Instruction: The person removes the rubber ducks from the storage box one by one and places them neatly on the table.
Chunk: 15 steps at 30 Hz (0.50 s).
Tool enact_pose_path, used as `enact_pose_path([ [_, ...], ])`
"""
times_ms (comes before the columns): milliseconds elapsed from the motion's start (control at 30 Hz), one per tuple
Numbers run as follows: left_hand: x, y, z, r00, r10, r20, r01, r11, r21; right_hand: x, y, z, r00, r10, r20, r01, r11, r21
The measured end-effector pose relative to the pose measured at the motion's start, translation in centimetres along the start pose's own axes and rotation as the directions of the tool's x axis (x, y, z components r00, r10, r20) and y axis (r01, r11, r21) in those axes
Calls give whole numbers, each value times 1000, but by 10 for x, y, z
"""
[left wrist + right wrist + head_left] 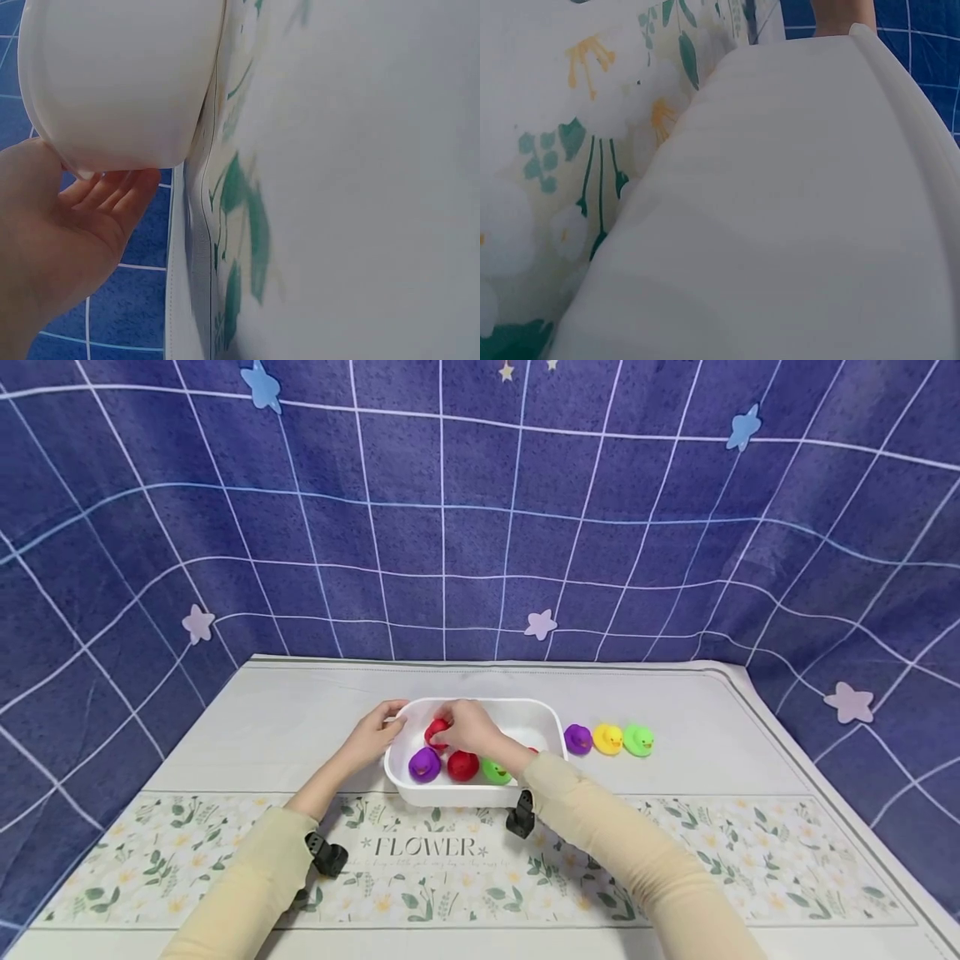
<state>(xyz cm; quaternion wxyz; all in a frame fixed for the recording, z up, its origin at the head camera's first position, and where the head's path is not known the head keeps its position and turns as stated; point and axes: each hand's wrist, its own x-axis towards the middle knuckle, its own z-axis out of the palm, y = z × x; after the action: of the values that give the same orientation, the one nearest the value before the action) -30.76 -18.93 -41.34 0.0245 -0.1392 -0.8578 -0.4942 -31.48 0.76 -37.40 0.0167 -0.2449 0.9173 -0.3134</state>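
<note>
A white plastic tub (pixel 468 796) stands on the table with several small rubber ducks inside. My left hand (pixel 372 735) holds its left end; in the left wrist view the fingers (pixel 120 196) lie along the tub's outer wall, and the thumb's tip is hidden at the rim. Inside the tub, my right hand (pixel 471 727) pinches a red duck (pixel 435 734) near the left end. Close to it lie a purple duck (pixel 424 765), another red duck (pixel 462 766) and a green duck (pixel 495 771). In the right wrist view the tub's side wall (pixel 780 187) hides the right hand.
Right of the tub, a purple duck (pixel 578 739), a yellow duck (pixel 608 738) and a green duck (pixel 639 740) stand in a row. Something red shows partly behind the right forearm. A flower-printed cloth (pixel 247 810) covers the table, and a blue curtain (pixel 480 543) hangs behind.
</note>
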Motion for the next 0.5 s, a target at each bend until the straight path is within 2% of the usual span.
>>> enact_pose_path([
  [267, -1, 0, 0, 1000, -4, 13, 4, 1000, -13, -3, 1, -3, 1000, -18, -14, 17, 998, -58],
  [500, -2, 2, 0, 1000, -7, -2, 7, 1000, -18, -7, 3, -13, 998, -62, -20, 62, 998, -11],
])
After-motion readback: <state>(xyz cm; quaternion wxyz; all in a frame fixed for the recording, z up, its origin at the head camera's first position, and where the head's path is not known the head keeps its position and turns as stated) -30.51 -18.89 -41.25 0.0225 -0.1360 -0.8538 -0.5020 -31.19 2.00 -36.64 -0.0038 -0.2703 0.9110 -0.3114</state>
